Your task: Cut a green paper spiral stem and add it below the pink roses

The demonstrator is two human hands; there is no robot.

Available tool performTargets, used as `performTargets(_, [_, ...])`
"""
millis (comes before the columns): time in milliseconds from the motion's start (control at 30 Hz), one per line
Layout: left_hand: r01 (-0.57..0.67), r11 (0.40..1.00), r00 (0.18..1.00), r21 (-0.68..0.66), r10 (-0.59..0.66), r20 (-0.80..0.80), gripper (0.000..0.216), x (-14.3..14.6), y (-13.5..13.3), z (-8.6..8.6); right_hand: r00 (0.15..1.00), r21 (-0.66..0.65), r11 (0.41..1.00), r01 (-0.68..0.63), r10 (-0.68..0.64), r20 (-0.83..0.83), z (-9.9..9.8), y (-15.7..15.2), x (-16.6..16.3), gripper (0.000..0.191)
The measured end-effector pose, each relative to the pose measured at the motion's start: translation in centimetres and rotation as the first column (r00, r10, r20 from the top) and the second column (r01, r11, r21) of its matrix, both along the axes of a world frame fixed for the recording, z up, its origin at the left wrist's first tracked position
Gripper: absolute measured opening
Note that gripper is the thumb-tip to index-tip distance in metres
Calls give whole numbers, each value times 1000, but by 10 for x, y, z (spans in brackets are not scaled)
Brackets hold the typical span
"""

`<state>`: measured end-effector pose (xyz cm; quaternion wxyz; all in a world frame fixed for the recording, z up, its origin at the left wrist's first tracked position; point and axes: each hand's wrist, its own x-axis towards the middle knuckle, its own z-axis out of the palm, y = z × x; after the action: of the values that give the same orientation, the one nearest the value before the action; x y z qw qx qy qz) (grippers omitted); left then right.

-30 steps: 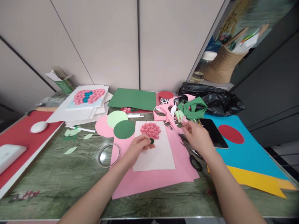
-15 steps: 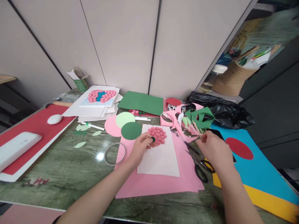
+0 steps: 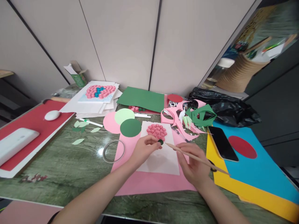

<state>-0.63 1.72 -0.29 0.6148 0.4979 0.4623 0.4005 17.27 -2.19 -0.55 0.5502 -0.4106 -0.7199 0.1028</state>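
Note:
Between its thumb and fingers, my left hand (image 3: 146, 151) pinches a small dark green paper roll (image 3: 160, 142). A thin wooden stick (image 3: 198, 159) lies in the grip of my right hand (image 3: 195, 166), its pointed tip close to the green roll; whether they touch I cannot tell. Both hands are over a white sheet (image 3: 161, 163) that bears a cluster of pink paper rosettes (image 3: 157, 131). Beneath that sheet is a larger pink sheet (image 3: 149, 183). My right hand hides most of the black scissors (image 3: 213, 166).
Paper scraps (image 3: 179, 119) and a black plastic bag (image 3: 229, 107) lie behind. On the right a phone (image 3: 223, 143) rests on blue paper (image 3: 254, 165). To the left are a tape ring (image 3: 113, 151), paper circles (image 3: 130, 128), leaf cutouts (image 3: 78, 142) and a finished rosette picture (image 3: 100, 92).
My right hand has come left from the scrap pile with the wooden stick, bringing its tip near the green roll. My left hand has shifted slightly right. The phone is now uncovered.

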Motion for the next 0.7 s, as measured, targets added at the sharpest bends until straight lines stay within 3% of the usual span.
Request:
performTargets(400, [18, 996, 999, 85, -15, -30, 15, 2, -3, -2, 988, 120, 992, -42, 24, 150, 7, -1, -4, 33])
performTargets(700, [-18, 994, 999, 107, 23, -45, 14, 2, -5, -2, 977, 103, 993, -59, 37, 208, 3, -3, -1, 31])
